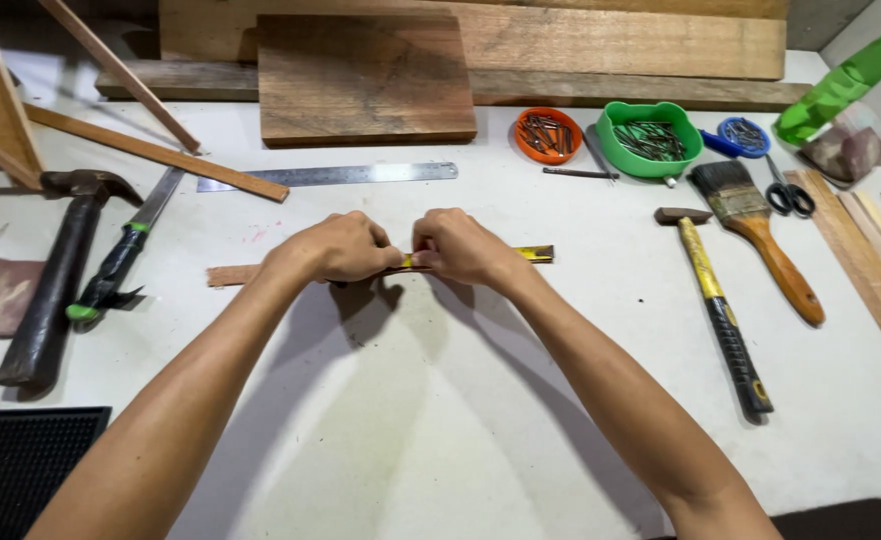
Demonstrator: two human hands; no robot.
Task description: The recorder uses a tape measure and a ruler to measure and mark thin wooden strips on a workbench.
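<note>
Head view: thin brown wood strip [233,274], yellow tape [534,254] alongside.

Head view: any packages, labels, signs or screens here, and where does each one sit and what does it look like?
No packages, signs or screens.
Hammer, right of the hands: a small yellow label patch near the end of its black grip.
Tape strip, past the right hand: a narrow band, yellow with dark markings.
Steel ruler, behind the hands: long, grey, finely graduated.

White worktable [441,430] evenly lit; wooden planks [561,40] stacked along back edge.
</note>
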